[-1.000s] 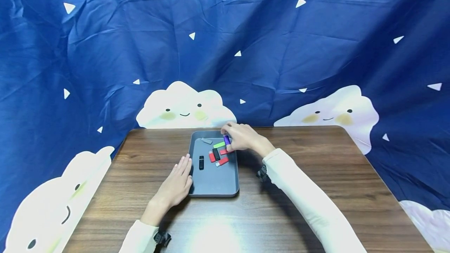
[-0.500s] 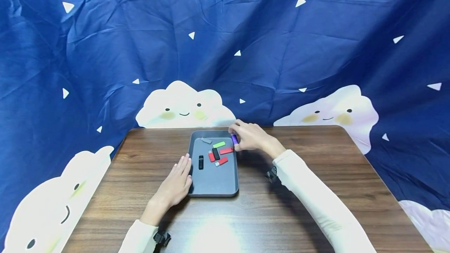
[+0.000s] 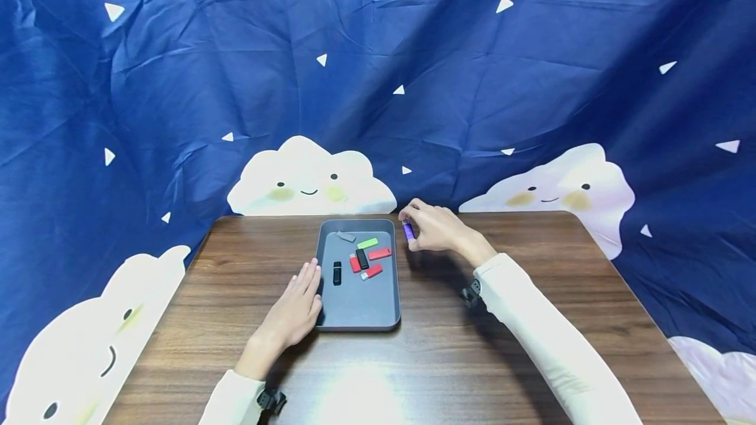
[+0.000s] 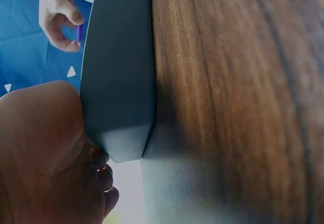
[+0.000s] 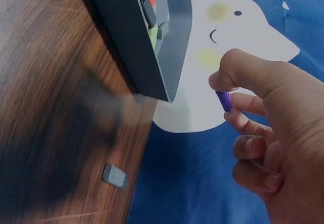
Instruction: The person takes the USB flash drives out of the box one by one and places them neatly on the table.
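My right hand (image 3: 438, 227) pinches a purple USB stick (image 3: 409, 231) between thumb and fingertips, above the table just right of the grey tray (image 3: 360, 317). The stick (image 5: 224, 101) shows between the fingers in the right wrist view. With straight fingers, my left hand (image 3: 293, 307) rests against the tray's left side; the left wrist view shows it (image 4: 43, 148) by the tray wall (image 4: 121, 72). Inside the tray lie a grey stick (image 3: 346, 237), a green one (image 3: 367, 242), a black one (image 3: 337, 273), another black one (image 3: 362, 258) and several red sticks (image 3: 371, 272).
A grey USB stick (image 5: 115, 176) lies on the wooden table (image 5: 61, 133) near its far edge in the right wrist view; in the head view the right hand hides it. A blue curtain (image 3: 378, 84) with clouds hangs behind the table.
My right hand has moved to the right with the purple USB stick, from over the tray to beyond its right rim. The left hand has stayed in place.
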`<action>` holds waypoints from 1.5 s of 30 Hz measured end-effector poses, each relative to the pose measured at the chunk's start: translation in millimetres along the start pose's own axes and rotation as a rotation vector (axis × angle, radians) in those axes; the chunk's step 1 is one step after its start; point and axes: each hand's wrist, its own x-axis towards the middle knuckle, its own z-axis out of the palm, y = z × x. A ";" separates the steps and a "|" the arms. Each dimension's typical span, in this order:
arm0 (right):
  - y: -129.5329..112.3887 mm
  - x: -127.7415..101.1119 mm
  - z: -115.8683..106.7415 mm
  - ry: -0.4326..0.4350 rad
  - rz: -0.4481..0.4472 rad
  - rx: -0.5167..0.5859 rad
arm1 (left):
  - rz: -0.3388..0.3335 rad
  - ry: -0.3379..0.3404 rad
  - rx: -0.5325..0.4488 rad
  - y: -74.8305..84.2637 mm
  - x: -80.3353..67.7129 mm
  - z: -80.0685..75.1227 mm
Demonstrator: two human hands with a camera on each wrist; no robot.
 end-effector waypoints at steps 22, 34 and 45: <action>40.3 -20.6 -2.0 0.015 0.093 0.014 | 0.004 -0.008 0.003 0.4 -0.2 -1.6; 60.3 -27.7 3.0 0.015 0.130 0.041 | 0.004 -0.008 0.008 -1.7 0.7 -0.1; 80.5 -30.4 14.4 0.023 0.149 0.052 | 0.011 -0.004 0.006 -1.1 0.2 -1.0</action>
